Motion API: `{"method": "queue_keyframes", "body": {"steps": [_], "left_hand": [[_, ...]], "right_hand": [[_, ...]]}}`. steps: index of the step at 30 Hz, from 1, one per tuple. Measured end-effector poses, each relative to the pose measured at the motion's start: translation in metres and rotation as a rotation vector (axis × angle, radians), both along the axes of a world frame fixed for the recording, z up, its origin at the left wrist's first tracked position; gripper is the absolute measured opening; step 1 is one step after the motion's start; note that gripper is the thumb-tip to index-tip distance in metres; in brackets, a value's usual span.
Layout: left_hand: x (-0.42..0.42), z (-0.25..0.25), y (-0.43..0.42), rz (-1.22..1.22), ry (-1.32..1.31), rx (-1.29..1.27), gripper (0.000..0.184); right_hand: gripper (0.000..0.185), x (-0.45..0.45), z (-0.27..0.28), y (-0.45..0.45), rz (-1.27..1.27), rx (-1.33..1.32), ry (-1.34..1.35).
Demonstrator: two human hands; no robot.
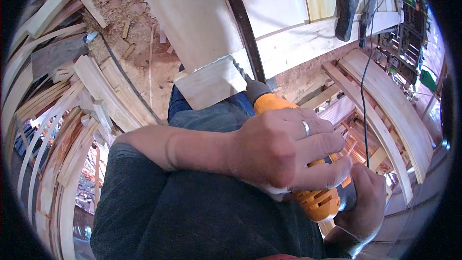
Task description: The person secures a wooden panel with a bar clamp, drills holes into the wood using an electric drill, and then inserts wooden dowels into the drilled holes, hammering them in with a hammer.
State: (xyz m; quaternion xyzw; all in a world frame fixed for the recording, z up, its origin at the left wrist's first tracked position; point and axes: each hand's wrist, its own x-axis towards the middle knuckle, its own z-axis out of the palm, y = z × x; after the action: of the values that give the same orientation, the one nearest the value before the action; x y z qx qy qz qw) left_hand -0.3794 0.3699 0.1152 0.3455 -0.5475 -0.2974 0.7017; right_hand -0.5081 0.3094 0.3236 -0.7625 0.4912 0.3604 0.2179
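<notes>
An orange drill [317,204] with a black chuck lies across my lap side, its bit [241,71] pointing up and left at the edge of a pale wooden board [211,84]. My left hand [288,147], with a ring on one finger, is wrapped over the drill's body. Behind it my right hand [363,200] grips the dark rear handle. A dark metal bar [240,21] runs along the wood beside the bit. Whether the bit's tip touches the board I cannot make out.
A dark hammer-like tool [346,7] and a pointed metal tool [369,14] rest on the boards at the upper right. A black cable [364,96] hangs down to the drill. Stacked wood strips [62,159] stand at left, curved planks [390,110] at right.
</notes>
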Motion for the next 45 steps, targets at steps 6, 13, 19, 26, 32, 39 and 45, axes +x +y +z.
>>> {"method": "queue_keyframes", "body": {"steps": [6,13,19,26,32,39,45], "left_hand": [[0.004,-0.001,-0.003,0.009,0.036,0.012,0.024],[0.007,-0.005,-0.006,0.003,0.055,0.024,0.023],[0.008,-0.008,-0.006,-0.012,0.034,0.038,0.024],[0.006,-0.017,-0.007,-0.033,0.014,0.05,0.03],[0.002,-0.023,-0.009,-0.037,0.014,0.036,0.035],[0.003,-0.029,-0.006,0.005,0.006,0.051,0.038],[0.008,-0.021,-0.006,-0.051,0.026,0.053,0.039]], "right_hand": [[0.029,0.013,0.006,-0.003,-0.007,0.035,0.034],[0.029,0.016,0.0,-0.004,-0.043,0.008,0.038],[0.03,0.018,-0.006,-0.002,-0.078,-0.023,0.044],[0.031,0.005,-0.028,-0.006,-0.067,-0.043,0.009],[0.032,0.006,-0.027,-0.006,-0.064,-0.054,0.009],[0.034,0.003,-0.032,-0.006,-0.065,-0.059,-0.001],[0.035,0.002,-0.032,-0.006,-0.048,-0.069,-0.011]]}}
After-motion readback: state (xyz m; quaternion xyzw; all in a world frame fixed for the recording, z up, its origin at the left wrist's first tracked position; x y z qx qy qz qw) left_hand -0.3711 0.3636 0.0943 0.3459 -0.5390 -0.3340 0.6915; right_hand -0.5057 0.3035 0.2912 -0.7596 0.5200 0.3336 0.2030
